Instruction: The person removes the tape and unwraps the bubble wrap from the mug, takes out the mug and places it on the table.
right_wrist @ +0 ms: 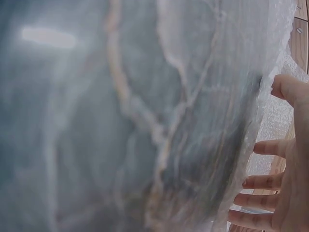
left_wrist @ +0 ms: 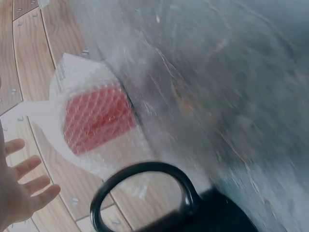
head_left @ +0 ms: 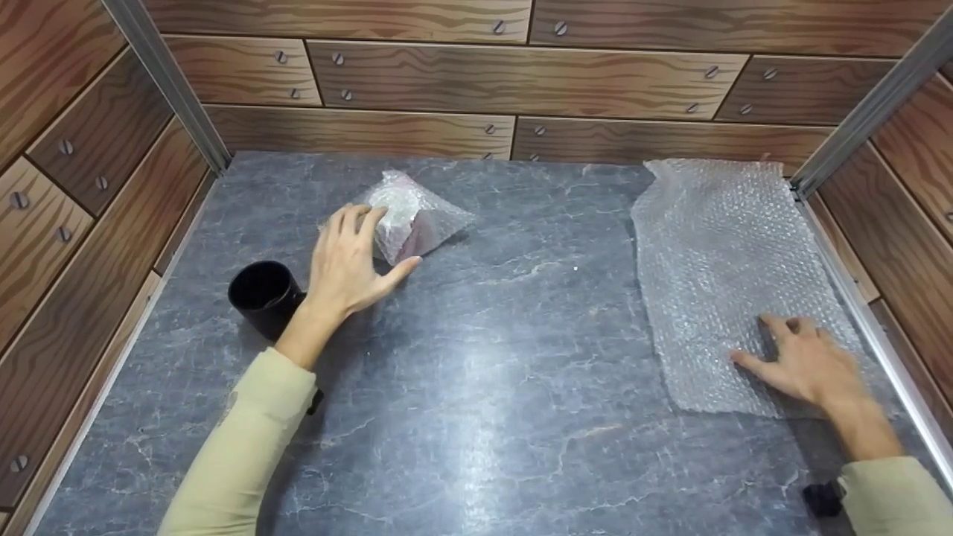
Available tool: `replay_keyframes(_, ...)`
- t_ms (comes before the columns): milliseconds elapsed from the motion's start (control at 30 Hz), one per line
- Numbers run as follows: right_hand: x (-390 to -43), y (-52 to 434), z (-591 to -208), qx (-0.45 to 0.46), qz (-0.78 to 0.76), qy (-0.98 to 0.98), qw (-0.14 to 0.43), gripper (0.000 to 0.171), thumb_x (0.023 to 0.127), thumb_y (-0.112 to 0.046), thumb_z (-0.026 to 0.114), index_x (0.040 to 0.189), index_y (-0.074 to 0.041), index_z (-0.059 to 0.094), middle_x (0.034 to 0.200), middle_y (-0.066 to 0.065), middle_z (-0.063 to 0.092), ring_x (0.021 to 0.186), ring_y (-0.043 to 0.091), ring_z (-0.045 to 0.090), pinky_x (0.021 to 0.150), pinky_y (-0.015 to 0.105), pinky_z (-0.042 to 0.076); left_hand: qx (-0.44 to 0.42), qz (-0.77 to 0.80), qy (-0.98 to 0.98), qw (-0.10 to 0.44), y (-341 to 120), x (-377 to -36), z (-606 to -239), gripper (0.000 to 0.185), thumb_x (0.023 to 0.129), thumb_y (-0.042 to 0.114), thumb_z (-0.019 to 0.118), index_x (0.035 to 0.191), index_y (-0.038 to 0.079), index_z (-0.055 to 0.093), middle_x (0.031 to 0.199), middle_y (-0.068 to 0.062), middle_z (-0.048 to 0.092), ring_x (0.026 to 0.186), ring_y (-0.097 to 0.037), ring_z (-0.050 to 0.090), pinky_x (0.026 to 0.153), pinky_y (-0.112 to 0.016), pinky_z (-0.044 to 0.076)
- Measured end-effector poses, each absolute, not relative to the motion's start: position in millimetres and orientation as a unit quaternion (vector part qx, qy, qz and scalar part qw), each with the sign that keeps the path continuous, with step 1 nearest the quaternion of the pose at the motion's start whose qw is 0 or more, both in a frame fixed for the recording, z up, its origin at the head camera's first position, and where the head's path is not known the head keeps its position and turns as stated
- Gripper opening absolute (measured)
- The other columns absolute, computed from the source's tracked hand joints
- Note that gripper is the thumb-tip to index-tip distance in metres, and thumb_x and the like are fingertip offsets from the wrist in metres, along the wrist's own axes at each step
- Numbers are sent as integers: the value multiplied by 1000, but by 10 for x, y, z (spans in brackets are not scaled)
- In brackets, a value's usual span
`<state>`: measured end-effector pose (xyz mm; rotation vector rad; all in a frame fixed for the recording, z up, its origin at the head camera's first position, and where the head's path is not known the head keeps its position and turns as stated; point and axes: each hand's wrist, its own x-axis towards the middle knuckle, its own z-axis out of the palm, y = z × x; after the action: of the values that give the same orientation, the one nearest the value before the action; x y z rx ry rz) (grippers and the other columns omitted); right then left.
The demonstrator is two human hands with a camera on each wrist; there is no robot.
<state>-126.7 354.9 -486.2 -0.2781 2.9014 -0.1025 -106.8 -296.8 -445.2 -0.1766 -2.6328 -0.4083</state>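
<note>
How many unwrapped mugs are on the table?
1: the black mug, on the left part of the table, near the left hand. No other shows uncovered.

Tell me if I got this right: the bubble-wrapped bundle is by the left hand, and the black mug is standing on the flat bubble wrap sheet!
Not quite: the black mug isn't on the flat bubble wrap sheet. The head view shows it on the marble-patterned tabletop. The bubble-wrapped bundle is by the left hand, as you said.
</note>
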Motion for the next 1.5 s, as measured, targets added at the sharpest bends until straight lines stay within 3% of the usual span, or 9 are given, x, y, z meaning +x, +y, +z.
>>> replay_keyframes(233, -1279, 3543, -4873, -101, -31, 989, 106, 103, 95, -80, 49, 162, -4, 26, 144, 55, 30, 118, 81, 41, 60, 74, 53, -57, -154, -963, 215, -2913, -1230, -4502, 89, 88, 76, 61, 149, 11, 52, 145, -20, 55, 140, -41, 50, 116, -59, 47)
replay_keyframes(500, -1280, 3547, -4868, -106, -25, 989, 99, 101, 96, -78, 50, 161, -3, 28, 145, 53, 32, 119, 82, 39, 64, 78, 53, -44, -154, -966, 202, -2929, -1364, -4529, 86, 91, 74, 61, 148, 10, 52, 147, -22, 54, 140, -42, 50, 114, -60, 48)
replay_keyframes(800, -1293, 3539, -4866, -104, -25, 989, 104, 102, 96, -79, 49, 161, -4, 27, 143, 54, 33, 117, 81, 41, 58, 72, 54, -36, -154, -971, 177, -2961, -1479, -4573, 80, 94, 70, 58, 151, 14, 50, 154, -23, 48, 145, -44, 46, 117, -63, 46)
replay_keyframes(1500, -1283, 3563, -4859, -100, -27, 988, 114, 103, 96, -79, 48, 162, -4, 25, 146, 55, 28, 122, 83, 35, 72, 89, 46, -31, -154, -975, 158, -2968, -1609, -4664, 73, 94, 63, 59, 152, 20, 53, 162, -22, 42, 147, -45, 44, 111, -64, 51)
